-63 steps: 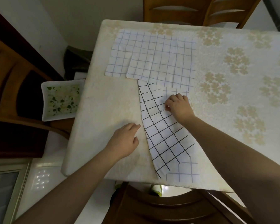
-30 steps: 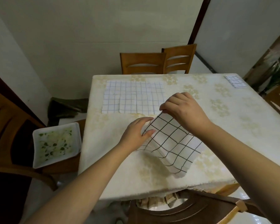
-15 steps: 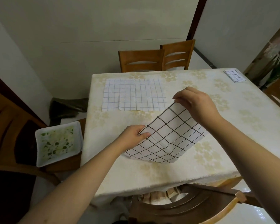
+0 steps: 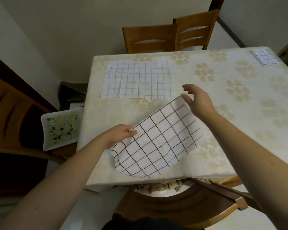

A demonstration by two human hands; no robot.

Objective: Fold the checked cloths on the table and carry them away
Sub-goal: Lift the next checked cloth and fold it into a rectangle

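Note:
A white cloth with black checks [image 4: 158,143] hangs lifted above the near edge of the table [image 4: 239,113], sagging in the middle. My left hand [image 4: 118,135] pinches its near left corner. My right hand [image 4: 198,100] is at its far corner with the fingers spread and blurred; only the thumb seems to touch the cloth. Blue-checked cloths [image 4: 138,80] lie flat and overlapping at the table's back left. A small folded blue-checked cloth [image 4: 264,58] sits at the far right corner.
A cream flowered tablecloth covers the table. Two wooden chairs [image 4: 166,37] stand behind it, and another chair [image 4: 189,205] is right in front of me. A white tray with a green pattern [image 4: 61,128] rests on a chair at the left.
The black-checked cloth has been lifted off the table and spread between both hands. My right hand's fingers, which pinched the far corner, have now opened out.

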